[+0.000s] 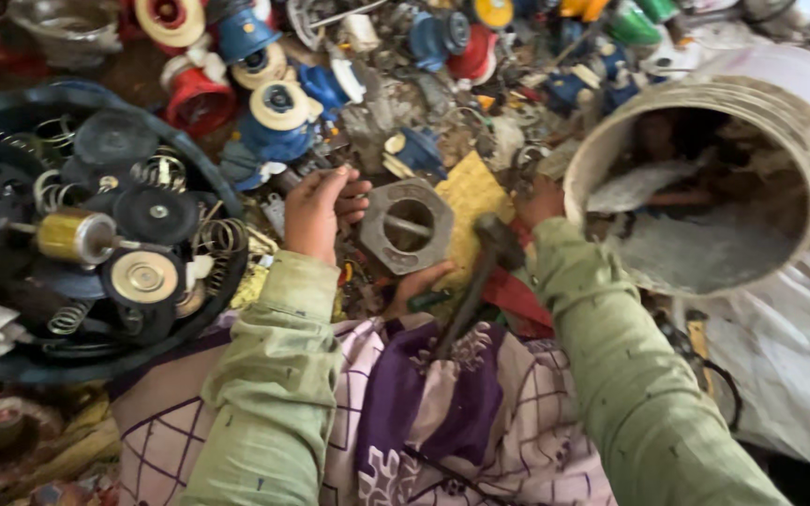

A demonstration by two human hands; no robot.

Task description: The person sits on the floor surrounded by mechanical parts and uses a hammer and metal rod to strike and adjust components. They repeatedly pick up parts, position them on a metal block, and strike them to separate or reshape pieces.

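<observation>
Scrap metal and plastic parts lie heaped all around the person, whose left hand (316, 211) rests with fingers curled on the edge of one grey hexagonal metal nut (408, 225) lying on the pile, while the right hand (544, 201) reaches toward the rim of one tilted white bucket (780, 94), its grip hidden so I cannot tell it. Steadying the nut flat before lifting seems wise. One hammer (485, 272) leans between the sleeves; one black tub (11, 112) holds springs and discs.
</observation>
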